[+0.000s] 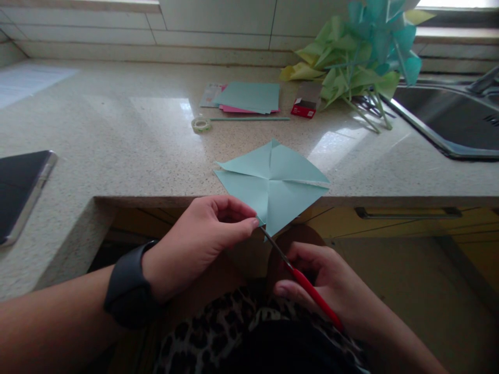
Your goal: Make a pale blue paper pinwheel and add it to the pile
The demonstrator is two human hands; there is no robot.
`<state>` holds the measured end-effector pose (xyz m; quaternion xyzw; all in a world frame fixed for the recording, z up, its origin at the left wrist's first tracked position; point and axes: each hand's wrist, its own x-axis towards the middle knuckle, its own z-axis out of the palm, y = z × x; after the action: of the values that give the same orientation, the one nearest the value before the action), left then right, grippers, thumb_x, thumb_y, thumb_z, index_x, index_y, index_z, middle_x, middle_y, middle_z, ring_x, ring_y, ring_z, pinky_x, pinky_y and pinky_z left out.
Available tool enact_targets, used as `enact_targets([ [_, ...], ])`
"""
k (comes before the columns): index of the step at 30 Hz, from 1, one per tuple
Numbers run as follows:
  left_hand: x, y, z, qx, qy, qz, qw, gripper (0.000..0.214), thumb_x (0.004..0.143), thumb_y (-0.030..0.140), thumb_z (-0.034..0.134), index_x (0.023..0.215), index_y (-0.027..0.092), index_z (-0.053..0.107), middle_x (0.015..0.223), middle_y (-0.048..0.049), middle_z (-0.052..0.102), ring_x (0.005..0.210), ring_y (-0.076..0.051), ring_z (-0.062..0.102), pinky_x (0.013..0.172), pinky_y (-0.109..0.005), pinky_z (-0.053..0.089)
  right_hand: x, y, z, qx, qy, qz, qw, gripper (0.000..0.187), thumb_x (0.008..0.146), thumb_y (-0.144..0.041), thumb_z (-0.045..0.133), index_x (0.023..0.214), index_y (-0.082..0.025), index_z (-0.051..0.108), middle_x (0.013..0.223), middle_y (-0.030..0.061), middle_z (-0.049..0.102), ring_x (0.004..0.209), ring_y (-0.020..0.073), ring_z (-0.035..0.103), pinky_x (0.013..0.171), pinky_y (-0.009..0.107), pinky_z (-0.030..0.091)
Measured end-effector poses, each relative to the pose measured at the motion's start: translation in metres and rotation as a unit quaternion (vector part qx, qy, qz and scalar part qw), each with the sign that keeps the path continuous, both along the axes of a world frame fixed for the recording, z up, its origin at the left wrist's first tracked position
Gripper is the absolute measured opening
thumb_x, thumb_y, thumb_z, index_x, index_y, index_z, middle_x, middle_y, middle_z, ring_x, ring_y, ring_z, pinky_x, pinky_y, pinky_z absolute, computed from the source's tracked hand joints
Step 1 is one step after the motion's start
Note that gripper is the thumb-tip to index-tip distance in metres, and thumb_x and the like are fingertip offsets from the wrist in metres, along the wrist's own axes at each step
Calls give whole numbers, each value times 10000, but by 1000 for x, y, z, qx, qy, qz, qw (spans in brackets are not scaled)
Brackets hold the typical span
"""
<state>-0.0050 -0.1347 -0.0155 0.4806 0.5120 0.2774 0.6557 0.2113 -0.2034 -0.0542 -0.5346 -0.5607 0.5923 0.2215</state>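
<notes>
A light blue paper square [273,182] with crossing creases and cut slits lies half over the counter's front edge. My left hand [206,239], with a dark watch on the wrist, pinches the paper's near left corner. My right hand [327,285] is closed round red-handled scissors [300,280], whose blade tips meet the paper's near corner beside my left fingertips.
On the speckled counter [136,145] lie a tape roll [200,123], a thin green stick [249,119], a stack of coloured paper [249,97], a small red box [306,101] and several paper pinwheels [362,52]. A sink [452,119] sits right, a dark tablet [19,187] left.
</notes>
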Motion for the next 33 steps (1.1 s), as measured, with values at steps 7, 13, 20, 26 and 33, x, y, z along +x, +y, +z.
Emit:
enact_targets([
  [7,-1,-1,-1,6,1,-2,1000,149,787,278,803,848,164,730,773,18,706,654,-80,586,589,-200,414,2,-2,0,9,-1,8,1000,382,757,-492,826,803,-164,634,745,17,628,689,161,537,581,256,404],
  [13,-1,-1,1,6,2,-5,1000,147,785,271,803,840,159,726,758,25,698,643,-73,576,583,-194,408,2,-1,1,17,-1,13,1000,384,761,-497,820,815,-165,635,758,20,629,698,167,536,593,267,410],
  [20,0,-1,1,9,12,-4,1000,166,775,292,801,843,161,726,769,1,706,647,-105,591,579,-218,416,2,-1,0,11,-3,10,1000,390,769,-507,809,827,-161,639,763,22,630,693,163,529,586,266,408],
  [26,-1,-1,-1,14,11,-4,1000,152,774,293,803,832,172,733,768,6,709,631,-97,583,586,-219,421,2,-2,1,21,-9,11,1000,389,768,-520,806,822,-168,650,767,22,643,703,166,542,599,262,427],
  [33,-1,-1,0,12,7,-3,1000,140,771,280,804,830,171,738,760,5,709,638,-101,589,571,-212,415,2,-2,0,24,-20,14,999,375,783,-514,793,829,-169,654,764,22,642,695,163,542,588,257,425],
])
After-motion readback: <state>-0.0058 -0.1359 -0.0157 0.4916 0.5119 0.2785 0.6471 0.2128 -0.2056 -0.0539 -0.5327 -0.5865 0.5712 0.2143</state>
